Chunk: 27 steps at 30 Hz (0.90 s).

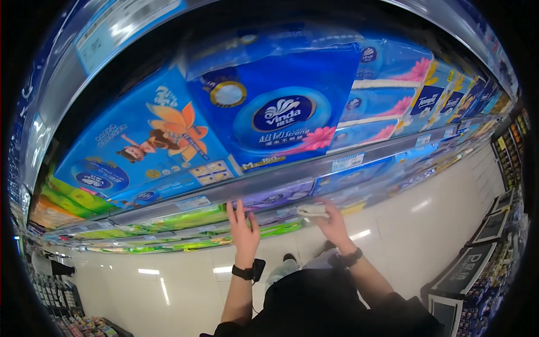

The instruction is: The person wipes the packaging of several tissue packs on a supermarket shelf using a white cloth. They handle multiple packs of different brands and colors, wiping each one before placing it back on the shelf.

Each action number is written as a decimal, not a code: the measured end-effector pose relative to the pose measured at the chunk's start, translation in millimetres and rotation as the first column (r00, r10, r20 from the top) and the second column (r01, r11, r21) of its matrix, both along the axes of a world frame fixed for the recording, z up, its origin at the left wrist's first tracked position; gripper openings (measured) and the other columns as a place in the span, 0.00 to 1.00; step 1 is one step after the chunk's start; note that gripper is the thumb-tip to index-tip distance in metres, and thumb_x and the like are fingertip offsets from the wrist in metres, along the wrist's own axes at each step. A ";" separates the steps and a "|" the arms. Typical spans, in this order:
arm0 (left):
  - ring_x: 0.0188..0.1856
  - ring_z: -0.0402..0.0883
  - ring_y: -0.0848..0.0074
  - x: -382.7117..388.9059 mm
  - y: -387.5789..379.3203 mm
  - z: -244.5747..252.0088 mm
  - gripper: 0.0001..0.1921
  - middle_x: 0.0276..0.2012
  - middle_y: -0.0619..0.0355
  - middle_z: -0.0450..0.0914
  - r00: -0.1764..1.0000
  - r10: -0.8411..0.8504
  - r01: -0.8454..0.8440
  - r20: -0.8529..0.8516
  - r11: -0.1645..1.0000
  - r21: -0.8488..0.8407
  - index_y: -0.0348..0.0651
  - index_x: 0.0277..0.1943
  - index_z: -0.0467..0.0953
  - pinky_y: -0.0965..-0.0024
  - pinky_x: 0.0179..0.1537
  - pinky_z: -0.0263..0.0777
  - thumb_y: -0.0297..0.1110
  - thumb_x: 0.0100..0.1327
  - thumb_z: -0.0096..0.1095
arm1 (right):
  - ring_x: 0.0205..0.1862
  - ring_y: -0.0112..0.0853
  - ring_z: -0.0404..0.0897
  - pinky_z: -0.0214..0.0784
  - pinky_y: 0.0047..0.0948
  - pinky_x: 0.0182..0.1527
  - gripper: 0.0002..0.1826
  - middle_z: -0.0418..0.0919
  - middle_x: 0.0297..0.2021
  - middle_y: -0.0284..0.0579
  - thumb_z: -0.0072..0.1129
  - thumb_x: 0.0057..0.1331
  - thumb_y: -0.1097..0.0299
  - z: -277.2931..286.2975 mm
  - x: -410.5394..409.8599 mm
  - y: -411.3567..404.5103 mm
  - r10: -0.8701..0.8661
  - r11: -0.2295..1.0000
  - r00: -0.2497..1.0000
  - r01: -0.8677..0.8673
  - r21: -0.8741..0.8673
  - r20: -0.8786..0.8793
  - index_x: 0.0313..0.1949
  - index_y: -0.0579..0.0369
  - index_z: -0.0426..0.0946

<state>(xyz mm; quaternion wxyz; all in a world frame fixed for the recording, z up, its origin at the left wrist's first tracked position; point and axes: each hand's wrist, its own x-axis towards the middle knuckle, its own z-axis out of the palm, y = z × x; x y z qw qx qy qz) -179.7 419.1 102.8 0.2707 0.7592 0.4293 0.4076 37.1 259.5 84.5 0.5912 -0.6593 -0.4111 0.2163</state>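
My left hand [244, 231] is raised with its fingers apart at the front edge of a shop shelf [269, 183], close to a purple tissue pack [273, 198] and green packs [193, 217]; nothing shows in it. My right hand [334, 223] grips a folded whitish cloth [312, 210] between thumb and fingers, in front of the lower shelves. Above both hands stand a large dark blue Vinda tissue pack [290, 105] and, left of it, a light blue Vinda pack [143, 147] with a cartoon figure.
More tissue packs [383, 101] line the shelf to the right, with price labels [347, 161] along its edge. A pale tiled floor [189, 278] lies below. Display stands [463, 269] are at the right; shelving with goods [54, 295] and a person [46, 265] are at the far left.
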 end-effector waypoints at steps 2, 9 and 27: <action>0.50 0.82 0.57 -1.5 6.4 -0.3 0.30 0.70 0.40 0.61 0.990 -0.019 0.038 -0.141 0.990 0.132 0.39 0.73 0.60 0.64 0.46 0.79 0.31 0.70 0.57 | 0.56 0.35 0.77 0.69 0.31 0.57 0.17 0.74 0.59 0.47 0.63 0.59 0.76 1.8 -5.3 2.9 -0.009 1.000 1.000 0.009 -0.005 0.013 0.49 0.60 0.81; 0.50 0.81 0.50 -7.5 1.9 3.5 0.38 0.74 0.45 0.57 0.881 -0.030 0.108 -0.472 0.984 0.139 0.47 0.73 0.60 0.57 0.41 0.82 0.31 0.59 0.64 | 0.63 0.40 0.73 0.68 0.35 0.61 0.17 0.71 0.62 0.47 0.63 0.59 0.75 -0.4 -2.7 5.8 -0.057 0.996 0.998 0.057 -0.069 0.001 0.49 0.58 0.81; 0.48 0.80 0.59 -74.4 -29.0 -61.5 0.29 0.61 0.44 0.71 0.988 0.084 -0.052 0.134 0.973 -0.225 0.40 0.63 0.70 0.63 0.43 0.77 0.18 0.57 0.66 | 0.60 0.49 0.75 0.70 0.41 0.61 0.19 0.72 0.61 0.56 0.68 0.53 0.72 -29.9 6.3 -5.5 0.147 0.983 0.903 -0.088 -0.162 0.403 0.47 0.55 0.84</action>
